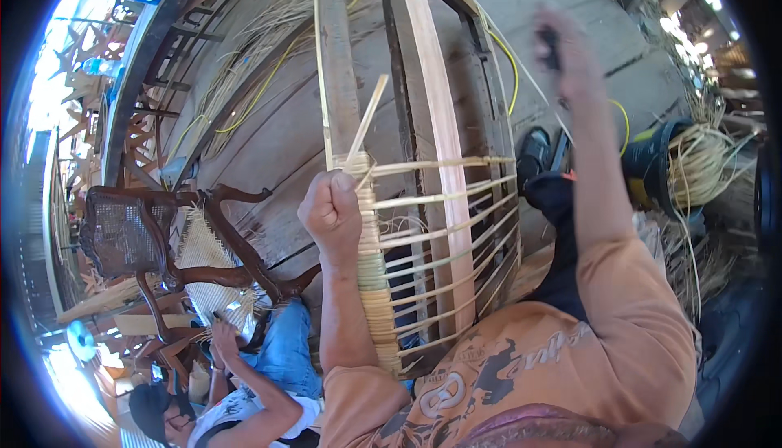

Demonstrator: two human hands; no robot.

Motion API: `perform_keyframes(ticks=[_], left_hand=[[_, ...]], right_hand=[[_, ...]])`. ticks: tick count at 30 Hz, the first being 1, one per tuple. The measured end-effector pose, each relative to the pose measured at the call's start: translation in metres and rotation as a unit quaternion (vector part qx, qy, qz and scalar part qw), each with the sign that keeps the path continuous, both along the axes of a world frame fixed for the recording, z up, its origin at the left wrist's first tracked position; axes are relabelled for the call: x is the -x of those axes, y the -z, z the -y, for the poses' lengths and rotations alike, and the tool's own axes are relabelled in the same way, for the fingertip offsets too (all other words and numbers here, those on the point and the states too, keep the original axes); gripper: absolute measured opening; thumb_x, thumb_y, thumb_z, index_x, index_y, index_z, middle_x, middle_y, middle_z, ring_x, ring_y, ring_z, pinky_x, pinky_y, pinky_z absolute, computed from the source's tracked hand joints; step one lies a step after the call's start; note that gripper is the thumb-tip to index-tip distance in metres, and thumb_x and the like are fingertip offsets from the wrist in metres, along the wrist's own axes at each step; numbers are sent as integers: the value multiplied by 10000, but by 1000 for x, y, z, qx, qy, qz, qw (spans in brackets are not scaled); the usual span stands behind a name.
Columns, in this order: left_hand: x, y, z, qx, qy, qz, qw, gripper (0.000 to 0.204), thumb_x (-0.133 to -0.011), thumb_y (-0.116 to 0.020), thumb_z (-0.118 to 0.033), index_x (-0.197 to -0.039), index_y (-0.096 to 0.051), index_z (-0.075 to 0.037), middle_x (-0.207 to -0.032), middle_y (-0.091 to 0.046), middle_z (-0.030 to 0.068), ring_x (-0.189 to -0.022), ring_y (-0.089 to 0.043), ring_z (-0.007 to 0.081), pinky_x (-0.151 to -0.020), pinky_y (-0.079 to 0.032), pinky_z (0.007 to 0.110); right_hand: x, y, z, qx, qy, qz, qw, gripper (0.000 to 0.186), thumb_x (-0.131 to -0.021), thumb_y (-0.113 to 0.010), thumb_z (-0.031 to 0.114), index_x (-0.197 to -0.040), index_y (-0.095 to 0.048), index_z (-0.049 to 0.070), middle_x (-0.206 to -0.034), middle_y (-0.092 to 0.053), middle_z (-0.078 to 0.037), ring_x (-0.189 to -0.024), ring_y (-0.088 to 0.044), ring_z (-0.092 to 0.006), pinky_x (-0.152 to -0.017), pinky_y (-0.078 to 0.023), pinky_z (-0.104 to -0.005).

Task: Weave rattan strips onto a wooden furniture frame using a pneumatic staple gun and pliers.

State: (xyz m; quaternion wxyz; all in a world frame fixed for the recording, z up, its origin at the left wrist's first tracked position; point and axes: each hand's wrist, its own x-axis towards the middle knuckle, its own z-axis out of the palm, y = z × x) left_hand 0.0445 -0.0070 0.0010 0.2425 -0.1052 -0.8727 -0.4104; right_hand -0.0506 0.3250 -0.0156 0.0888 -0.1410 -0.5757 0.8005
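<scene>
An orange shirt (529,350) filled the bottom, the left hand (331,208) squeezed tight by a bendy-looking cane strip (368,117), best held low, but I couldn't tell the blurry right hand's (578,61) grip.

Pale cane strips (373,285), partly woven

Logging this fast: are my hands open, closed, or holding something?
Left hand: closed fist at the woven edge; any grip hidden.
Right hand: closed around a dark object, blurred.

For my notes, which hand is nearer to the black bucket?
Right. The right hand is above-left of the black bucket in view; the left hand is farther left, at the wrapped edge.
</scene>
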Motion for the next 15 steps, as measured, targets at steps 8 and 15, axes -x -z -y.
perform_keyframes(ticks=[8,15], left_hand=[[-3,4,-3,-18,-41,5,999,125,-897,-528,-73,-824,-589,9,-706,-620,72,-610,-551,106,-589,-451,241],[1,7,-2,-36,-12,26,999,83,-873,-536,-28,-885,-611,6,-722,-596,122,-598,-568,161,-589,-455,257]], right_hand=[[-78,-27,149,43,-406,-31,912,445,-807,-662,131,-1200,-467,56,-786,-578,-20,-535,-484,-41,-458,-394,-191],[-54,-19,172,-86,-382,-163,906,348,-855,-633,206,-1111,-504,9,-873,-539,-15,-679,-491,-58,-581,-413,-197]])
